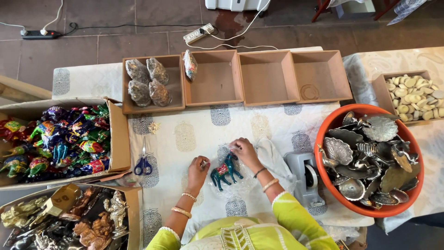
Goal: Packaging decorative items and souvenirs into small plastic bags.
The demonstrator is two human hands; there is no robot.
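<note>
A small teal horse figurine with a red saddle lies on a sheet of clear bubble wrap on the patterned cloth. My right hand pinches the wrap just above the horse's head. My left hand grips the wrap's edge just left of the figurine. Bangles circle both wrists, and my sleeves are yellow-green.
Blue-handled scissors lie to the left; a grey tape dispenser stands to the right. An orange tub holds silver metal pieces. Behind are wooden trays, one with wrapped bundles. Cardboard boxes of painted and metal figurines sit at left.
</note>
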